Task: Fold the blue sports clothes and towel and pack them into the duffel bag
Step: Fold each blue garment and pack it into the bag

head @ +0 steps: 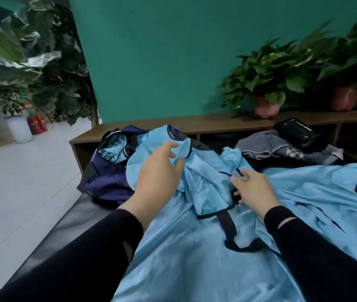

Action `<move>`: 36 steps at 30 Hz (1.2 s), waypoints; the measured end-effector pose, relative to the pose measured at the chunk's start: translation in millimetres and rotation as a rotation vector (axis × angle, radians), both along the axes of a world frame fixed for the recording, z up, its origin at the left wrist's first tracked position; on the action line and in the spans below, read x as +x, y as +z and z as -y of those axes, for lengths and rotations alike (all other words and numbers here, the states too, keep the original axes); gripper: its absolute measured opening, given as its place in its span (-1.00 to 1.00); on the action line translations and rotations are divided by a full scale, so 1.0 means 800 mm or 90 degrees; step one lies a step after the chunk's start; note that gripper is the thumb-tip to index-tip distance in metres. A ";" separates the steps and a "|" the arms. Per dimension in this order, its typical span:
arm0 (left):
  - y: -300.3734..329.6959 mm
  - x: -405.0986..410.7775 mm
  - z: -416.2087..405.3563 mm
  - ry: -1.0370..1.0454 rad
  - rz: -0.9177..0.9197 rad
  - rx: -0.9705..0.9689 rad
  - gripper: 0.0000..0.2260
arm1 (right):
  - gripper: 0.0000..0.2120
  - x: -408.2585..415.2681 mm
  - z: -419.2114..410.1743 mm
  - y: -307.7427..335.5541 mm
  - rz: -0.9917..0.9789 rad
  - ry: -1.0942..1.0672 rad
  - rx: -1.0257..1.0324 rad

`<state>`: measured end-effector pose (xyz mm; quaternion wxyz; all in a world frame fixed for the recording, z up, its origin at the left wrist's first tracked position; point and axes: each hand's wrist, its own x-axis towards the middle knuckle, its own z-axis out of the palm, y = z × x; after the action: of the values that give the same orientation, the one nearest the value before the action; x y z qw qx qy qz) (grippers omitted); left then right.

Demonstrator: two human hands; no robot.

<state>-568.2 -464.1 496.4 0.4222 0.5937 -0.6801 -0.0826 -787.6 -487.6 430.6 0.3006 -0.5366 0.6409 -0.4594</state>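
Shiny light-blue sports clothes with dark trim lie crumpled across a black padded bench. My left hand grips a bunched fold of the blue fabric near its dark-edged collar, lifting it. My right hand rests on the cloth to the right, its fingers curled round a dark trimmed edge. A navy duffel bag stands open at the bench's far left, with some light-blue fabric inside it. A grey striped towel lies crumpled at the back right.
A black pouch sits beside the towel. A brown wooden shelf runs along the teal wall and bears two potted plants. Off the bench's left edge are a tiled floor, large plants and red fire extinguishers.
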 end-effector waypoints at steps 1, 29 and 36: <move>0.007 -0.011 0.024 0.001 -0.022 -0.007 -0.71 | -0.58 0.000 0.004 -0.004 -0.045 -0.007 -0.009; 0.083 0.043 0.027 -0.028 0.108 0.045 -0.67 | -0.86 -0.014 -0.053 0.124 0.202 0.007 -0.226; 0.095 0.098 0.005 0.143 0.160 -0.111 -0.87 | -0.86 -0.038 -0.062 0.167 0.075 -0.018 -0.202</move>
<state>-490.1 -468.4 572.8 0.3903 0.6328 -0.6614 0.0994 -818.1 -438.2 563.9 0.2429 -0.5404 0.5489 -0.5896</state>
